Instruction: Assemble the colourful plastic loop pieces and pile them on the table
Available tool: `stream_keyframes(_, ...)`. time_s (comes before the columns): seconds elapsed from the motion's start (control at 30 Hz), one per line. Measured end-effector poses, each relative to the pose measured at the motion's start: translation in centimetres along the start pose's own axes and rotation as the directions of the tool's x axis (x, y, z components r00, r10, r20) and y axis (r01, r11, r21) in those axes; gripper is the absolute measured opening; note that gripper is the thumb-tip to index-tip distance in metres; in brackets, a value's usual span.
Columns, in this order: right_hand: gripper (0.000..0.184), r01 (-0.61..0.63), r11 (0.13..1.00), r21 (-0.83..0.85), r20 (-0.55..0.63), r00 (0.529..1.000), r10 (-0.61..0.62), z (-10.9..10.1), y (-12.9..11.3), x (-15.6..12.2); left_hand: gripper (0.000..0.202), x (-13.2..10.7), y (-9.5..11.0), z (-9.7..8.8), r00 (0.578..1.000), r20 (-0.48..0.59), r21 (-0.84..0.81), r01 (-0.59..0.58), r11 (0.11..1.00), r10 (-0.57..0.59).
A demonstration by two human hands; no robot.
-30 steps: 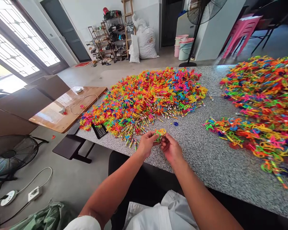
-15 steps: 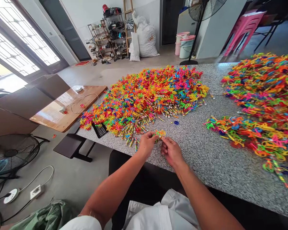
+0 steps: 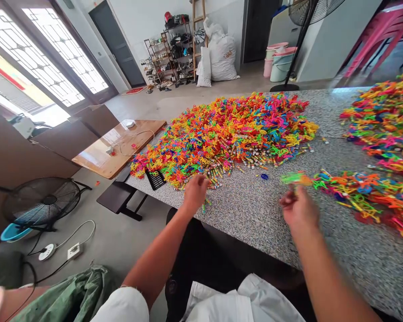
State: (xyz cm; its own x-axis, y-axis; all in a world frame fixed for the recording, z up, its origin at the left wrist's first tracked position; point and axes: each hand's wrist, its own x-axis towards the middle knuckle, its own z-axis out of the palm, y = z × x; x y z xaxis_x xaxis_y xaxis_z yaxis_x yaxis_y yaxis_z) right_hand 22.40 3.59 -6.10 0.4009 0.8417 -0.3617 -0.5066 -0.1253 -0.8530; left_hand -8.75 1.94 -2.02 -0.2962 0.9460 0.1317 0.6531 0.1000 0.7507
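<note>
A big heap of bright plastic toy pieces (image 3: 228, 129) covers the middle of a speckled stone table (image 3: 255, 210), with small printed tubes along its near edge. My left hand (image 3: 195, 191) reaches over that near edge, fingers curled down among the tubes. My right hand (image 3: 297, 209) is blurred out to the right, and a green and orange toy piece (image 3: 293, 179) shows just above its fingers, beside a second colourful heap (image 3: 372, 188). Whether the right hand still grips that piece is smeared by motion.
A small blue cap (image 3: 264, 176) and a black comb-like piece (image 3: 155, 179) lie on the table. A low wooden table (image 3: 117, 147) stands to the left, a floor fan (image 3: 40, 201) and power strips below. A standing fan (image 3: 298, 44), sacks and shelves are at the back.
My hands were together at the table's near edge holding one toy piece. They have split: the right hand swung right with the piece toward the second heap, the left went to the tubes.
</note>
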Motion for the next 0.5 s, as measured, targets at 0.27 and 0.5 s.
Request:
stream_keyframes(0.27,0.019,0.580,0.528,-0.620,0.660,0.749,-0.049,9.0,6.2,-7.4,0.032,-0.4,-7.0,-5.2,0.982,0.190,0.322,-0.045,0.946,-0.018)
stream_keyframes(0.5,0.023,0.757,-0.110,-0.644,0.744,0.653,0.142,14.2,9.1,-11.2,0.020,1.3,-5.6,-3.3,0.982,0.190,0.324,-0.050,0.945,-0.013)
